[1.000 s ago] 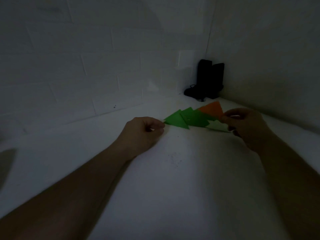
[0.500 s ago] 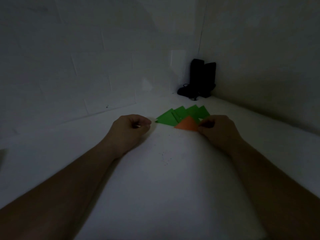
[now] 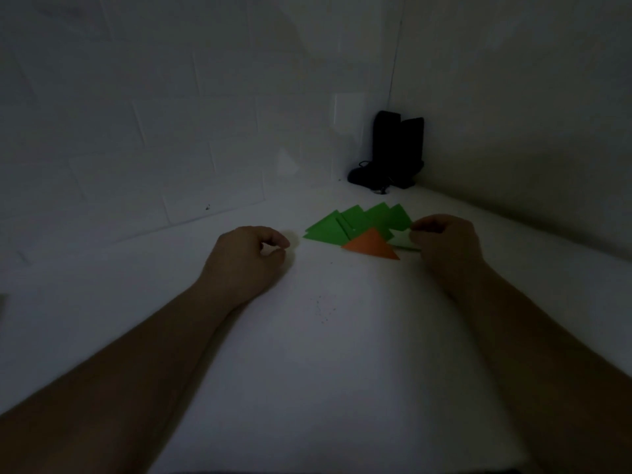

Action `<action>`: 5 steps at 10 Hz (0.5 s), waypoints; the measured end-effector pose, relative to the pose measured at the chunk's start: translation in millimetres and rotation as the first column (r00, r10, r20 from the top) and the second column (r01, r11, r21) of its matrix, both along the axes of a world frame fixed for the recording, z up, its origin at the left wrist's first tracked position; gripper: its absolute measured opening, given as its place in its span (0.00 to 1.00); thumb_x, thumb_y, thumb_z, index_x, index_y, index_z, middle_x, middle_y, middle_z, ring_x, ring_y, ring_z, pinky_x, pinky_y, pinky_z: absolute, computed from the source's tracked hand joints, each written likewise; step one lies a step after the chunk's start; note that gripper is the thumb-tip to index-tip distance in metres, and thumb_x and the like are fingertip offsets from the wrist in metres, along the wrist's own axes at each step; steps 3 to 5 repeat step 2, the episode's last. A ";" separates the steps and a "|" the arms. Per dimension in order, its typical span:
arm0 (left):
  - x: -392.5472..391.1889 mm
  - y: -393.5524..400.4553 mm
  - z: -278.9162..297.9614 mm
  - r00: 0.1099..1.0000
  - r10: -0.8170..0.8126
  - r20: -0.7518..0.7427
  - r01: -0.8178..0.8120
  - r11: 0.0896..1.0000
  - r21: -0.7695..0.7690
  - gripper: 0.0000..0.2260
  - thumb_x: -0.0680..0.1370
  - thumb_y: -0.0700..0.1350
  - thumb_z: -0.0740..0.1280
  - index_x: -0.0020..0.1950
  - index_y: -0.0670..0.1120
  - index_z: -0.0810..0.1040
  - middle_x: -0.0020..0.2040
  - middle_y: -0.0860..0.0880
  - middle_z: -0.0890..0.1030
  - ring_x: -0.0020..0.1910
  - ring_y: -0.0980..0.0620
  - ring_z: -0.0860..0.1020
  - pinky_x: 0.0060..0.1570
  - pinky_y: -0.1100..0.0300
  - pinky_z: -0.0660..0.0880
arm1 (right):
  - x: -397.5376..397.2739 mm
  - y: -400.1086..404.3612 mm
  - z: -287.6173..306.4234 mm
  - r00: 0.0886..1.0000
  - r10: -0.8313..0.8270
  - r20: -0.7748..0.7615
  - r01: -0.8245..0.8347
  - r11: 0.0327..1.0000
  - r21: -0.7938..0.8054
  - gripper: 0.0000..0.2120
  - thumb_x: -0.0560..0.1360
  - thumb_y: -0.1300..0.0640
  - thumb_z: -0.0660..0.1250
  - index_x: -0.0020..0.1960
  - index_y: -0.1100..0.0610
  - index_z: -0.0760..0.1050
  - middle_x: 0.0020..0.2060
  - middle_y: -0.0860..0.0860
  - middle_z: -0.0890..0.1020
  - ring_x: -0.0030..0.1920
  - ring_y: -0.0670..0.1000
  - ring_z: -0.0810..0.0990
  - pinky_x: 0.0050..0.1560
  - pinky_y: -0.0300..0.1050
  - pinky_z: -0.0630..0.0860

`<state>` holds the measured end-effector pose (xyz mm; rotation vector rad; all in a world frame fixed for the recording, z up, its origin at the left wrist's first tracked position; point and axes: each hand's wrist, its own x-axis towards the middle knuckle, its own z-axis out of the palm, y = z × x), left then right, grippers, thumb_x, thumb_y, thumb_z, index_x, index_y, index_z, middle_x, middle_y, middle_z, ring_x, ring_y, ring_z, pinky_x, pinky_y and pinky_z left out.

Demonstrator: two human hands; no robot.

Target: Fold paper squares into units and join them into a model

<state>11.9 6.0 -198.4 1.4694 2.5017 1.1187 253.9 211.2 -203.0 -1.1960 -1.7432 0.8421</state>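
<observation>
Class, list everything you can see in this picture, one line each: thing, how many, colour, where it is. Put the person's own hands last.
green folded triangles: about four, overlapping in a fan, green, on the table ahead of the hands
orange folded triangle: one, orange, lying on the near edge of the green fan
pale green piece: one, light green, by the right fingers; grip unclear
table: one, white, filling the foreground
dark objects: two upright, black, in the far wall corner
left hand: one, fingers loosely curled, holds nothing, left of the fan
right hand: one, fingers curled, right of the fan
</observation>
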 end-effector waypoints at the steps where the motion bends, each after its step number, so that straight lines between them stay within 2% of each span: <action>1: -1.2 0.7 -1.5 1.000 0.014 -0.017 -0.015 0.999 -0.051 0.09 0.79 0.51 0.70 0.58 0.55 0.84 0.55 0.55 0.81 0.57 0.54 0.77 0.58 0.63 0.69 | -0.3 -1.0 -3.3 1.000 0.022 -0.018 -0.022 1.000 -0.007 0.05 0.74 0.57 0.74 0.49 0.50 0.84 0.42 0.44 0.83 0.45 0.44 0.80 0.47 0.43 0.75; 2: -0.3 3.3 -1.5 0.999 0.023 -0.026 -0.024 0.999 -0.041 0.09 0.78 0.51 0.70 0.57 0.56 0.84 0.51 0.56 0.79 0.52 0.55 0.76 0.55 0.62 0.70 | -1.6 -4.5 -2.9 0.999 0.037 -0.004 -0.037 0.999 0.005 0.05 0.73 0.57 0.74 0.49 0.50 0.84 0.42 0.44 0.83 0.45 0.43 0.80 0.47 0.41 0.74; 5: -0.3 3.3 -1.5 0.999 0.023 -0.026 -0.024 0.999 -0.041 0.09 0.78 0.51 0.70 0.57 0.56 0.84 0.51 0.56 0.79 0.52 0.55 0.76 0.55 0.62 0.70 | -1.6 -4.5 -2.9 0.999 0.037 -0.004 -0.037 0.999 0.005 0.05 0.73 0.57 0.74 0.49 0.50 0.84 0.42 0.44 0.83 0.45 0.43 0.80 0.47 0.41 0.74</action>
